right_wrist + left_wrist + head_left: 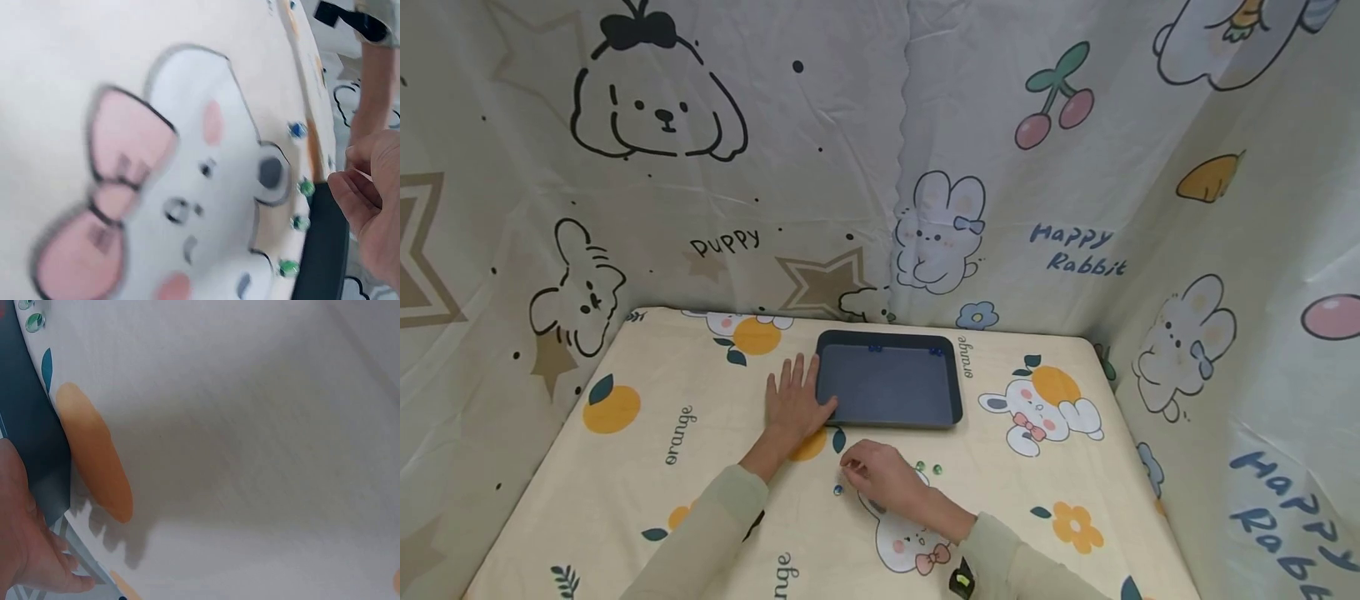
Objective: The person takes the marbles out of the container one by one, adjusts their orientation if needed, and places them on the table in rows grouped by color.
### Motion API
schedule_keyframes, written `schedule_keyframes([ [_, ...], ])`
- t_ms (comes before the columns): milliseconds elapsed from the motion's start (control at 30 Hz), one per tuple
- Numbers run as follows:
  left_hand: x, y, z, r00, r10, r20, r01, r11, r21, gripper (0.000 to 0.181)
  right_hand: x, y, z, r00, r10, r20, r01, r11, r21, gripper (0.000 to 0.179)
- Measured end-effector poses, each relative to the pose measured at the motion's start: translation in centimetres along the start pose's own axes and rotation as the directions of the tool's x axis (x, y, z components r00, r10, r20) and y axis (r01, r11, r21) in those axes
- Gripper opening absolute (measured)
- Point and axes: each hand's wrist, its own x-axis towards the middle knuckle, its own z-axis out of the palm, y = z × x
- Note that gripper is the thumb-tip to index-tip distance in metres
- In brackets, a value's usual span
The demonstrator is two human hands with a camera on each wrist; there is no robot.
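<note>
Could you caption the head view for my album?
Left hand at a dark tray, right hand beside small marbles on printed cloth.

So the outfit here is pretty low-key. 2 long sleeves, the left sleeve (696, 537) and the right sleeve (1030, 567), both in the same pale beige with a slightly greenish tint, and plain as far as I can see. The cuffs look a bit more sage green than the rest, and they finish around the wrists. Left grip (793, 404) and right grip (887, 479) are just bare hands. There's dark gear at each wrist: the right unit (962, 579) is black with a small yellow-green patch, and the left unit (369, 26) is black too, with a rounded part and a boxy end sticking out. Finer details are too small to make out.
</note>
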Motion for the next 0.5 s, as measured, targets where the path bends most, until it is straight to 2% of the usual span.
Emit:
schedule_keyframes([
  [133, 0.1, 0.1, 0.0, 1.000, -0.002, 0.010, 0.002, 1.000, -0.001, 0.089, 1.3, 1.4, -1.8, 0.995, 0.033, -0.098, -0.029, 0.999, 0.039, 0.009],
  [300, 0.1, 0.2, -0.1, 1.000, -0.006, 0.015, 0.006, 1.000, -0.005, 0.090, 3.1, 3.6, -4.0, 0.967, 0.084, -0.241, -0.062, 0.993, 0.097, 0.012],
  [500, -0.1, 0.2, -0.1, 1.000, -0.004, 0.007, 0.004, 1.000, -0.001, 0.089, 5.4, 6.3, -5.9, 0.935, 0.159, -0.317, -0.132, 0.986, 0.103, 0.017],
])
